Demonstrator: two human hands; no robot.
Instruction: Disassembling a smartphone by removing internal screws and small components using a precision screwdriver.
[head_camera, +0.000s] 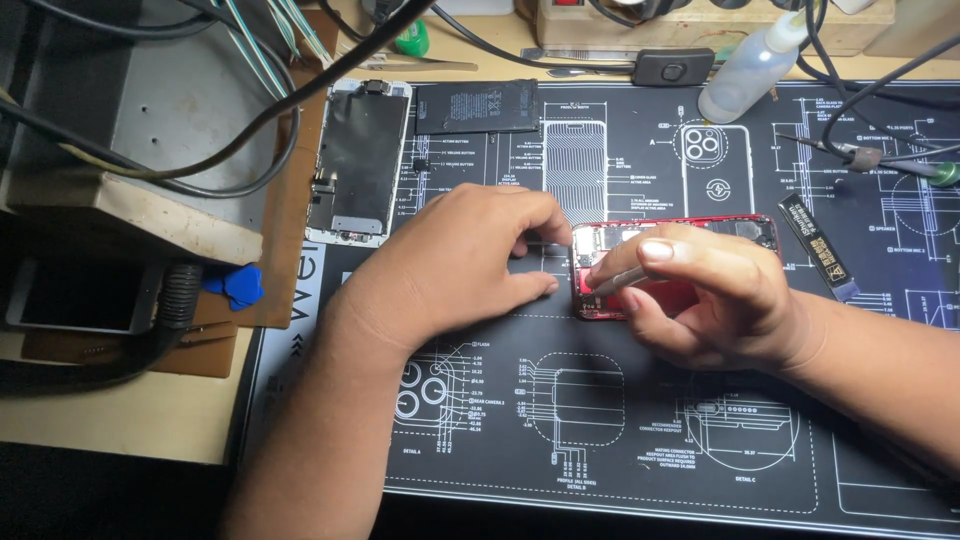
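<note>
The red opened phone (690, 262) lies on the dark printed repair mat (620, 420), near the middle of the worktop (120, 420). The right hand (710, 300) is closed around a thin metal tool (615, 282), pinching it between thumb and fingers, and the tip of the tool points into the left end of the phone body. The left hand (455, 262) rests on the mat just beside the phone, with fingers curled; the fingertips press at the phone's left edge, but I cannot tell if they hold some small part.

Behind the left hand a removed screen assembly (358, 160) lies face down, and next to it a flat black battery (478, 106). A clear squeeze bottle (750, 68) lies tilted at the far edge of the mat. A blue plastic pick (238, 284) lies at the left, off the mat.
</note>
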